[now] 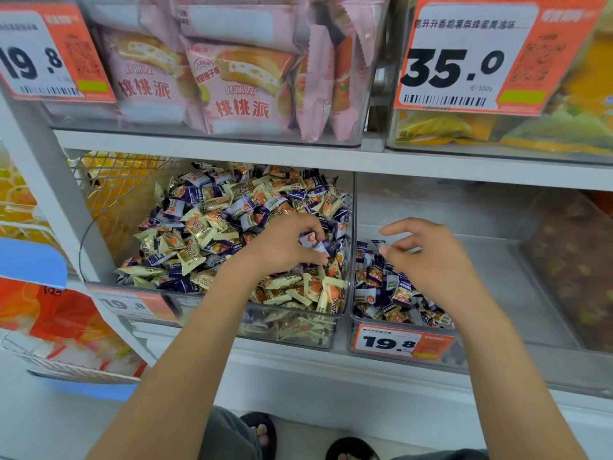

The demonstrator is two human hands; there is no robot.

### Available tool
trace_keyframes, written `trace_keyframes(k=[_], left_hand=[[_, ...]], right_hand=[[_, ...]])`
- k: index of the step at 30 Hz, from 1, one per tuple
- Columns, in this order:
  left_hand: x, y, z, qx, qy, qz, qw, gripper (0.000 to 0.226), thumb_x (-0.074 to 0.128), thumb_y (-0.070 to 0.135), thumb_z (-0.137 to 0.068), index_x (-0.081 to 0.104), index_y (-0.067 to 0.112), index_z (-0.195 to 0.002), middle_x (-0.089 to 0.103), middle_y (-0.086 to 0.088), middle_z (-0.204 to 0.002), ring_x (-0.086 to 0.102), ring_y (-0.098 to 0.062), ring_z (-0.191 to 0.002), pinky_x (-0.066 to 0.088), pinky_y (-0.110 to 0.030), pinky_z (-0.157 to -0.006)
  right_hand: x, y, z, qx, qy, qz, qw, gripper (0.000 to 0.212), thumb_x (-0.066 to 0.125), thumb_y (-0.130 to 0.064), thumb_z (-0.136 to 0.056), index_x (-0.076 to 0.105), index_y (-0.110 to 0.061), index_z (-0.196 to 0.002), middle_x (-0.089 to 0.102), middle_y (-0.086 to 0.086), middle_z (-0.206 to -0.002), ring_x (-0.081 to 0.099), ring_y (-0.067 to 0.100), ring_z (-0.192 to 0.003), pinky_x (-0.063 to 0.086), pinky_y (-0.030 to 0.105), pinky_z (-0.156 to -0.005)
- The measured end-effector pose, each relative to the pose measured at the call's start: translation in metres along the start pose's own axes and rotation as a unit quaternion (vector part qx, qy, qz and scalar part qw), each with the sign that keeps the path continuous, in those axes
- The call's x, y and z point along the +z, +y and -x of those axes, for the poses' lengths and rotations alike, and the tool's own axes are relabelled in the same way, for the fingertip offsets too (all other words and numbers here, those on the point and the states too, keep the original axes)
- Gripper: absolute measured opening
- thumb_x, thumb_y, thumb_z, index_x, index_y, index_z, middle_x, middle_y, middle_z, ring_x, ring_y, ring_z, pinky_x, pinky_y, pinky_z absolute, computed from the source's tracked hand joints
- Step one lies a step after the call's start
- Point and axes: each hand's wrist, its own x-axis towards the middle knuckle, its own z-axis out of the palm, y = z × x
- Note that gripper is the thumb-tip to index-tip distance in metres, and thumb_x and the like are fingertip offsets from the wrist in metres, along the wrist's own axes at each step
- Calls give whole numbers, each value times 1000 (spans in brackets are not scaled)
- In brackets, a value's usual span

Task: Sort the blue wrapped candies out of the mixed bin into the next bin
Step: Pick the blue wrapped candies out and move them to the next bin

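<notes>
Left hand (285, 244) pinches blue candy (313, 242), seemingly; right hand (428, 260) beside.

pink snack packs (232, 84), orange price tags (471, 58)

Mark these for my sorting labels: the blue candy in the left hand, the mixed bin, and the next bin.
blue candy (314, 244), head view, on its wrapper between the fingertips.
mixed bin (295, 330), head view, on its clear front wall.
next bin (497, 293), head view, on its bare floor.

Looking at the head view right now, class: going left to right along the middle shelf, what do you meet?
Mixed bin → left hand pinching a blue wrapped candy → next bin's blue candy pile → right hand → brown snack bin.
</notes>
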Motion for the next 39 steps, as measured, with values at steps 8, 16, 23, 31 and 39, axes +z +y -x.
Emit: trace_keyframes(k=[8,16,23,31,39], left_hand=[[-15,58,39,73,103,195,973,30,77,6,-72,61,12,-97,73,-2,-85,69,-15,-75,56,-24,-72],[-6,60,37,29,81,224,971,39,56,-2,-89,44,21,-118,60,-3,-125,69,-14,-85,57,-34,-78],[-26,-11,34,-66,13,-59,996,24,65,-2,-82,67,16,-97,67,-1,-107,61,-8,-90,50,-15,-76],[-9,-23,12,0,-153,-239,959,74,54,-2,-85,29,36,-144,27,-4,-151,31,-22,-135,28,-33,-111],[-7,-26,7,-12,-154,-154,976,50,58,11,-91,43,25,-136,41,4,-142,40,-16,-127,32,-25,-99]], right_hand=[[-4,-31,17,-195,-10,-136,971,41,69,-20,-82,55,-42,-113,61,-12,-103,62,7,-86,53,24,-72],[-7,-21,10,-154,72,-137,976,26,63,-9,-87,67,-31,-100,66,-16,-99,68,8,-81,55,22,-73],[-11,0,7,-77,-31,84,993,32,57,-35,-91,59,-35,-123,38,-13,-146,42,10,-130,26,14,-96],[5,-7,5,-86,-19,89,992,24,58,-34,-91,60,-36,-115,58,-12,-127,51,9,-116,34,20,-84],[8,-9,4,-90,-25,76,993,23,59,-30,-91,61,-36,-113,60,-12,-122,53,6,-108,36,18,-80]])
